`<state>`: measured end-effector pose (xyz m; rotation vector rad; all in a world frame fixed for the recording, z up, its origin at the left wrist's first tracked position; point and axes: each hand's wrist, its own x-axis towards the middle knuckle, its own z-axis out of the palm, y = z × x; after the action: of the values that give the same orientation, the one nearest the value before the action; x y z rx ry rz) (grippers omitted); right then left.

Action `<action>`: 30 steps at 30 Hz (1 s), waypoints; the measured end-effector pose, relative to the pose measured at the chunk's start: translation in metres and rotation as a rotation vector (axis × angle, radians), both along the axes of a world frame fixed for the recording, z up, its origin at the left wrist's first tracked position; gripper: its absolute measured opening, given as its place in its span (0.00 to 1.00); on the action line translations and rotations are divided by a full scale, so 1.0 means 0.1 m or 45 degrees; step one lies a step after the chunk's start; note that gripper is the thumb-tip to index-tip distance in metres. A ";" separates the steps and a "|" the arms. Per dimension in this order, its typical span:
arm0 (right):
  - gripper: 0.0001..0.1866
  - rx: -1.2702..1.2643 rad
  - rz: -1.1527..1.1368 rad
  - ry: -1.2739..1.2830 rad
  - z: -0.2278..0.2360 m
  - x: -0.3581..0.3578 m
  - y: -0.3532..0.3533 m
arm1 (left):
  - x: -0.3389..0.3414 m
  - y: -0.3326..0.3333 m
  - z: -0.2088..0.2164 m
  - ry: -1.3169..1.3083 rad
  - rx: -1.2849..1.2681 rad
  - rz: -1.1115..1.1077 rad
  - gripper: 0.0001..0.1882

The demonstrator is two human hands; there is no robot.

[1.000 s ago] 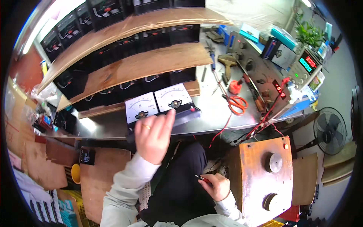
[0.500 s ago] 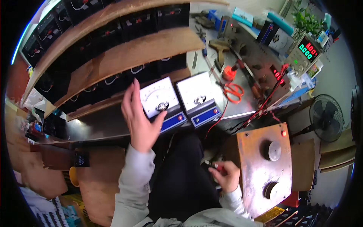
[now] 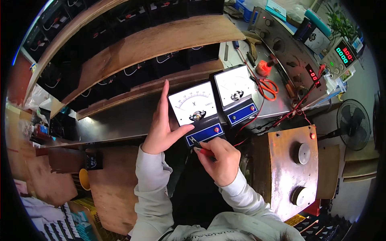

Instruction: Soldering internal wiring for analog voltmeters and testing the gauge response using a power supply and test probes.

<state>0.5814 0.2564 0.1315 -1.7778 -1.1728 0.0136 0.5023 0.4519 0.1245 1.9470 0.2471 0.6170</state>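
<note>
An analog meter with a white dial and a blue strip on its black base stands tilted at the bench edge. My left hand lies along its left side, fingers stretched up and thumb resting across the lower front of the dial. My right hand is closed on a small red-handled tool, whose dark tip touches or nearly touches the left terminal on the blue strip. The tool's exact kind is hidden by my fingers. A second, similar meter stands just to the right.
Wooden shelves full of black units fill the upper left. Orange-handled scissors and a red bottle lie beyond the meters. At right are a metal box with two round knobs, a lit power supply, red leads and a fan.
My right hand has risen from over my lap to the meter's blue strip, bringing the tool along. My left hand stays at the meter's left side. The whole view has shifted.
</note>
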 end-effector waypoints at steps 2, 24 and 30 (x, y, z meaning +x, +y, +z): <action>0.12 0.001 -0.020 0.010 0.02 -0.04 -0.01 | -0.04 0.04 -0.01 0.036 -0.019 -0.009 0.63; 0.12 0.107 -0.178 0.340 -0.15 0.34 -0.26 | 0.05 -0.10 0.11 -0.087 -0.318 -0.051 0.60; 0.07 0.274 -0.240 0.251 -0.15 0.59 -0.17 | 0.08 -0.12 0.11 -0.160 -0.505 -0.103 0.59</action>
<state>0.6403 0.2394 0.1163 -1.6480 -0.8311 -0.0457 0.5102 0.4403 0.1359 1.5244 0.1943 0.5850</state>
